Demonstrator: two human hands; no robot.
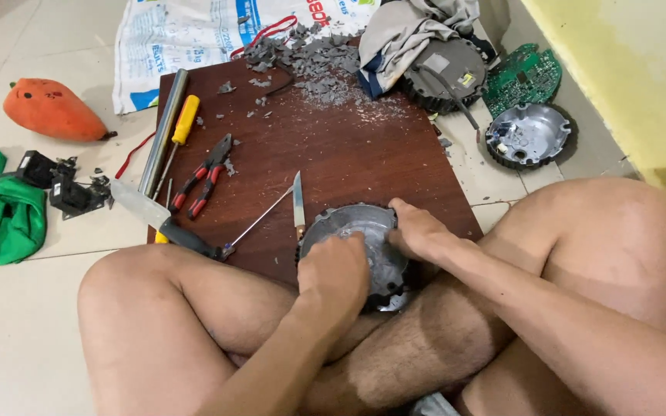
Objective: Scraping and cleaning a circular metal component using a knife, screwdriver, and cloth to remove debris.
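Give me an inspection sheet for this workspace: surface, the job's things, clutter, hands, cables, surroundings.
Surface: brown wooden board on a tiled floor, dusted with grey debris at its far end.
Job's things: round grey metal housing at the board's near edge, resting against the legs.
Clutter: knife, pliers, yellow screwdriver, metal tube, black-handled screwdriver.
Hands: left hand lies on the housing; right hand grips its rim.
Cables: red cord by the sack.
Surroundings: green circuit board, second housing, green cloth, orange object, yellow wall.
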